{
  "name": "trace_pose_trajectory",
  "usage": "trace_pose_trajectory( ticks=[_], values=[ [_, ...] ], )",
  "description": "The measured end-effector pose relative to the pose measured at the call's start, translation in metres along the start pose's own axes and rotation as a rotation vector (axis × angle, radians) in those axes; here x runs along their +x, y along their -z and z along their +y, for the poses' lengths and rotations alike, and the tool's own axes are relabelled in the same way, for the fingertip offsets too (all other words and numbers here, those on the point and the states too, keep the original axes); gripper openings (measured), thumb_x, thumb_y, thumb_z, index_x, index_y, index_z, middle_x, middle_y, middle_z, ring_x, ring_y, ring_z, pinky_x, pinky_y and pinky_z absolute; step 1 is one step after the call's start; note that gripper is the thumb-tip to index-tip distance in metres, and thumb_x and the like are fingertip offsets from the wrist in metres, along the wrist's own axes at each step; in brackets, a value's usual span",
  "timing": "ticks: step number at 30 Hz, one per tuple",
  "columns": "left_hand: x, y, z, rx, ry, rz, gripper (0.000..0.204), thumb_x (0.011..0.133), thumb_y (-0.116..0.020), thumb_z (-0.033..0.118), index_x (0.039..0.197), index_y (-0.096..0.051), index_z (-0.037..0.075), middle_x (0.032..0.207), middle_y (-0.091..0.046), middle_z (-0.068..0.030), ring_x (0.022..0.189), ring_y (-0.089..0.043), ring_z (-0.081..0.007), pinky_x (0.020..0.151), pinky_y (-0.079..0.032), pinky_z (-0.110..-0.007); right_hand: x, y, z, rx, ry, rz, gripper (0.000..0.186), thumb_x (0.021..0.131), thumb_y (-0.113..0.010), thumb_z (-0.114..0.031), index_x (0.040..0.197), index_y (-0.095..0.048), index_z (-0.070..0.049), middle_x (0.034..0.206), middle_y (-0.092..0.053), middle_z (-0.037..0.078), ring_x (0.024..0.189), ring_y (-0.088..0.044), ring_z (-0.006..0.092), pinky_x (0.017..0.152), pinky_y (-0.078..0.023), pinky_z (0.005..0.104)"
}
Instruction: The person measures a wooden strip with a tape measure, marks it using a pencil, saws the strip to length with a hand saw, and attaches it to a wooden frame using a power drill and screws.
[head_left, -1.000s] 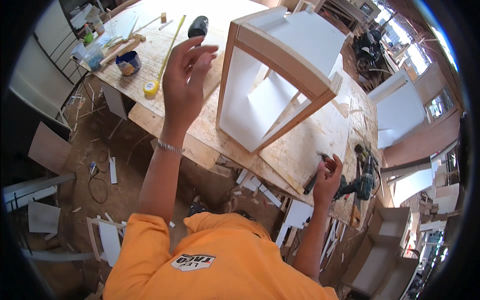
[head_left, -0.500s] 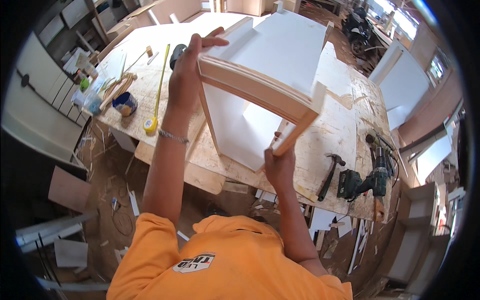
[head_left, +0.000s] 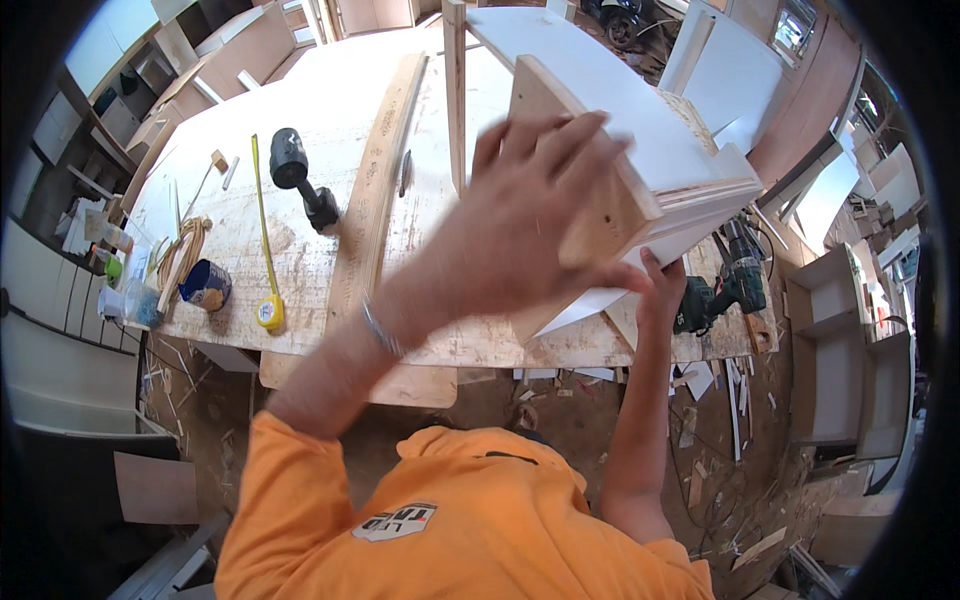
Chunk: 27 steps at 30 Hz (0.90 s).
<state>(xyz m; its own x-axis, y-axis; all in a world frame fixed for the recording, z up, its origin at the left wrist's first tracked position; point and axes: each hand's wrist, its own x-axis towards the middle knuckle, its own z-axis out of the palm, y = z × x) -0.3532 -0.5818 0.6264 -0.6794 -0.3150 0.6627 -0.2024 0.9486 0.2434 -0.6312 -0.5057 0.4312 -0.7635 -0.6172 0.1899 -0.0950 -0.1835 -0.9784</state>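
Note:
A wooden box frame [head_left: 600, 215] with white panels and bare timber edges is tilted up over the bench at right of centre. My right hand [head_left: 662, 288] grips its lower near corner from beneath. Across the box's near left side reaches my left hand [head_left: 535, 205], fingers stretched apart and smeared by motion; whether it touches the wood I cannot tell. Left of the box, a long timber strip [head_left: 375, 180] lies on the bench, with a black mallet-shaped tool [head_left: 300, 180] beside it.
On the worn workbench [head_left: 290, 285] are a yellow tape measure [head_left: 268, 312], pulled out, and a blue pot [head_left: 206, 285]. A green cordless drill [head_left: 735, 275] lies beyond my right hand. Offcuts litter the floor below; a shelf unit [head_left: 825, 345] stands at the right.
The box has swung to the right and turned, uncovering the timber strip and the black tool. My left hand has left its top corner and moved across it; my right hand has shifted right.

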Motion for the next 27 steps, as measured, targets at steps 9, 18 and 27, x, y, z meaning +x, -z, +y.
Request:
trace_pose_trajectory(
  ticks=[9, 18, 27],
  values=[
    [0.06, -0.02, -0.064, 0.065, -0.274, 0.05, 0.073, 0.05, -0.098, 0.047, 0.101, -0.063, 0.008, 0.103, -0.058, -0.0072, 0.107, -0.054, -0.03, 0.1, -0.038, -0.045, 0.04, 0.027, 0.03, 0.034, 0.007, -0.12, 0.042, 0.096, -0.07, -0.015, 0.131, -0.059, 0.005, 0.118, -0.069, 0.012, 0.108, -0.063, 0.0191, 0.095, -0.049, 0.034],
    [0.039, -0.041, 0.047, 0.252, -0.045, 0.132, 0.068, 0.05, -0.098, 0.038, 0.101, -0.064, 0.008, 0.096, -0.056, -0.0058, 0.098, -0.053, -0.0281, 0.093, -0.035, -0.042, 0.094, 0.027, 0.047, -0.309, 0.121, -0.412, 0.045, 0.094, -0.061, -0.014, 0.137, -0.054, -0.001, 0.127, -0.067, 0.022, 0.12, -0.064, 0.0339, 0.103, -0.048, 0.0407],
    [0.042, -0.061, 0.077, 0.457, 0.152, 0.159, 0.064, 0.066, -0.089, 0.056, 0.103, -0.064, 0.01, 0.095, -0.052, -0.0058, 0.095, -0.049, -0.0262, 0.094, -0.032, -0.044, 0.068, 0.013, 0.052, -0.109, 0.088, -0.112, 0.044, 0.093, -0.072, -0.023, 0.129, -0.059, -0.001, 0.117, -0.068, 0.014, 0.107, -0.068, 0.0259, 0.096, -0.052, 0.0347]
  ],
)
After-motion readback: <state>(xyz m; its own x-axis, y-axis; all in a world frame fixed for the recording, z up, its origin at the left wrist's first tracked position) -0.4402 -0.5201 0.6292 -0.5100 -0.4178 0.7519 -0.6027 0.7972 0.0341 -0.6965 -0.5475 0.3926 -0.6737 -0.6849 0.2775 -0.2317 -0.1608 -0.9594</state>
